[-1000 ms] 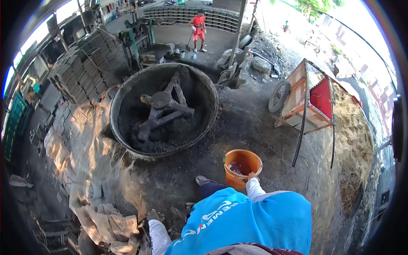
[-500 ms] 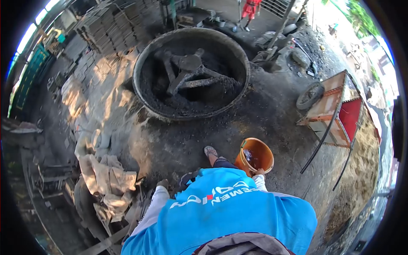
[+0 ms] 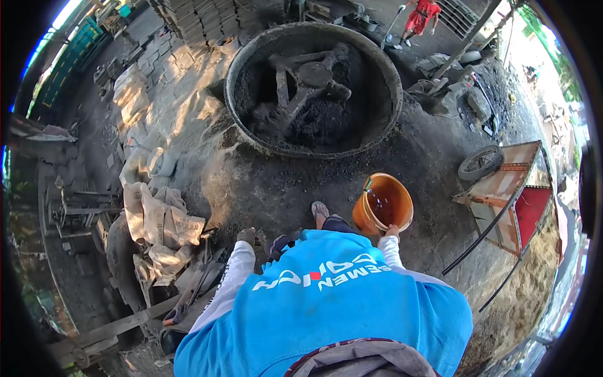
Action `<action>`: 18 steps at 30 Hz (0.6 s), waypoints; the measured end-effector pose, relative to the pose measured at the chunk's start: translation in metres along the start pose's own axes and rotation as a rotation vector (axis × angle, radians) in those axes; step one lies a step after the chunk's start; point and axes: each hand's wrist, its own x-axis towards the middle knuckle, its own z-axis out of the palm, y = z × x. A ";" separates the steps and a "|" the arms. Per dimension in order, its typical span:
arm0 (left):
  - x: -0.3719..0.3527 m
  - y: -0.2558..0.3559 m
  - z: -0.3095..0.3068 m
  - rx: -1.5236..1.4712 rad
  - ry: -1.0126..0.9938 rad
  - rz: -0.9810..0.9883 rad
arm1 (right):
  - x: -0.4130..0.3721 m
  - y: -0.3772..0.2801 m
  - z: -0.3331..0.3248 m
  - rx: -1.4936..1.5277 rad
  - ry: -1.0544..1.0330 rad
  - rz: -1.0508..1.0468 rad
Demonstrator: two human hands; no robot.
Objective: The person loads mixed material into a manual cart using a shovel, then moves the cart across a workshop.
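Observation:
My right hand (image 3: 392,231) grips the near rim of an orange bucket (image 3: 402,217), closed on its edge. The bucket is tilted so that its mouth faces up toward me. Inside it shows dark, with pale specks that look like splashing liquid. Low at my other side is my left hand (image 3: 247,236), dark and perhaps gloved; its fingers are not distinct. Ahead of me stands a large round mixing pan (image 3: 233,94) with dark, crumbly material inside. A hub with several mixer arms (image 3: 314,74) sits in it, partly coated in that material.
A wheelbarrow-like cart (image 3: 496,188) with long handles lies to the right. Torn sacks (image 3: 157,217) and wooden pieces are on the left. Stacked blocks (image 3: 201,22) stand behind. A person in red (image 3: 422,16) stands beyond the pan, near a long-handled tool (image 3: 392,25).
The mixer arms have turned to a different angle. My view has shifted, so the pan sits higher and farther right. The bucket remains in my right hand, and light specks now show inside it.

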 end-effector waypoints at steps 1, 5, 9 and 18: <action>0.016 -0.013 -0.004 0.005 -0.029 -0.003 | -0.006 -0.002 0.007 -0.003 -0.004 -0.001; -0.005 -0.033 -0.011 -0.031 0.066 -0.186 | -0.008 -0.002 0.019 -0.001 -0.037 -0.016; -0.029 -0.047 -0.022 -0.016 0.062 -0.186 | -0.017 -0.001 0.027 -0.074 -0.028 -0.032; -0.022 -0.043 -0.021 -0.005 0.059 -0.116 | -0.028 0.008 0.030 -0.319 0.066 -0.067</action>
